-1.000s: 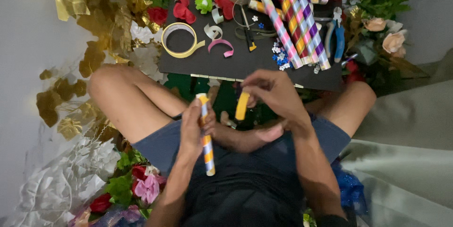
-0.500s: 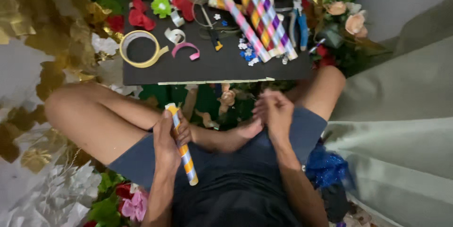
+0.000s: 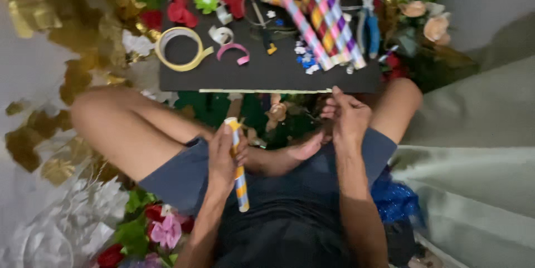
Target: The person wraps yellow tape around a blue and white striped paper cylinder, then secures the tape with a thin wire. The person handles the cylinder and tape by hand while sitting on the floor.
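We see the left hand (image 3: pixel 224 159) with its grip closed around a striped paper roll (image 3: pixel 238 170), which stands nearly upright over the lap, its top poking above the fingers and its lower end hanging below the palm. The right hand (image 3: pixel 346 116) hovers apart at the near edge of the black board (image 3: pixel 267 73), fingers curled; whether it holds anything we cannot tell.
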